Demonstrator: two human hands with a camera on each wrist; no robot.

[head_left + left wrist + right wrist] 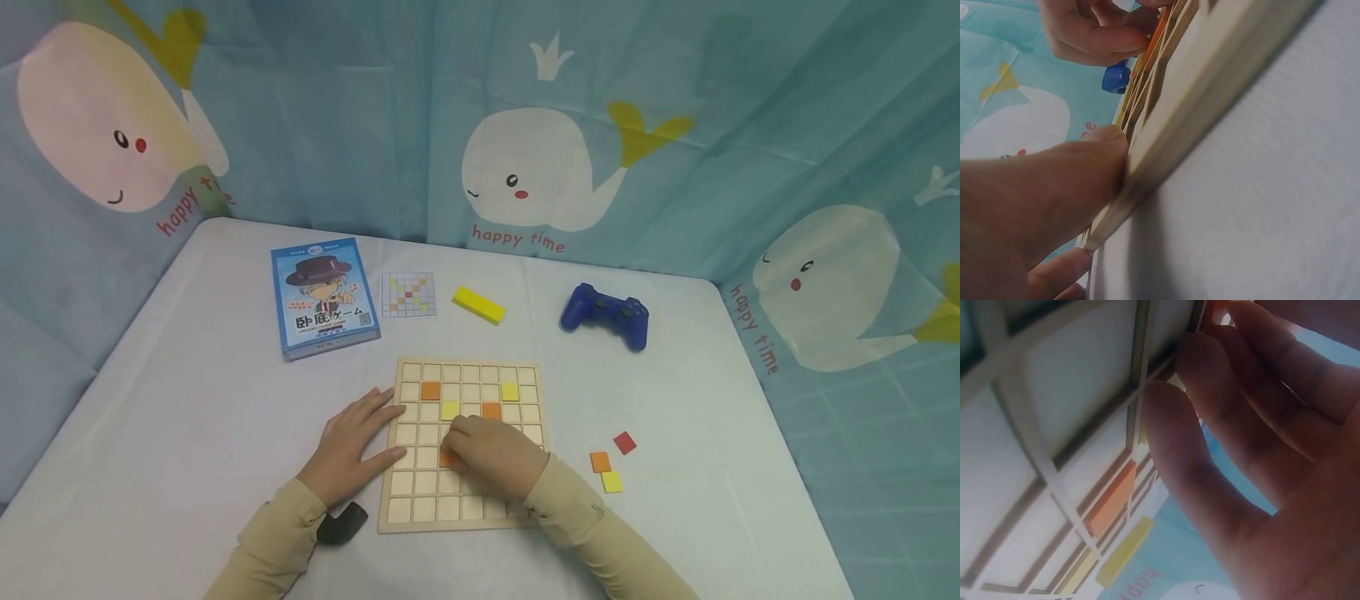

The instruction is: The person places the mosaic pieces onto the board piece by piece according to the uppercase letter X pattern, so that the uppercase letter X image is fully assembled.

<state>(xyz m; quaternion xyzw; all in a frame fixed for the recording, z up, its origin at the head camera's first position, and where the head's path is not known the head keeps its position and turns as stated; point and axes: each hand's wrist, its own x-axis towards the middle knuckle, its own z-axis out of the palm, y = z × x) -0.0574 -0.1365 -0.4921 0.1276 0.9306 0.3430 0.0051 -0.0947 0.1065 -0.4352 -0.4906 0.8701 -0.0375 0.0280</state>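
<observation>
A wooden grid board (467, 528) lies on the white table with orange and yellow square tiles in some of its cells. My right hand (495, 454) reaches over the middle of the board, its fingertips pinching an orange tile (447, 457) at a cell left of centre. In the left wrist view that orange tile (1159, 32) stands at the fingertips, partly covered by them. My left hand (352, 446) rests along the board's left edge, fingers spread and thumb on the frame. Above the right hand sit a yellow tile (450, 410) and another orange tile (491, 412).
Right of the board lie loose red (625, 442), orange (600, 462) and yellow (612, 482) tiles. Behind it are a blue game box (326, 296), a pattern card (408, 295), a yellow block (478, 306) and a blue game controller (604, 316). A black object (342, 525) lies by the left wrist.
</observation>
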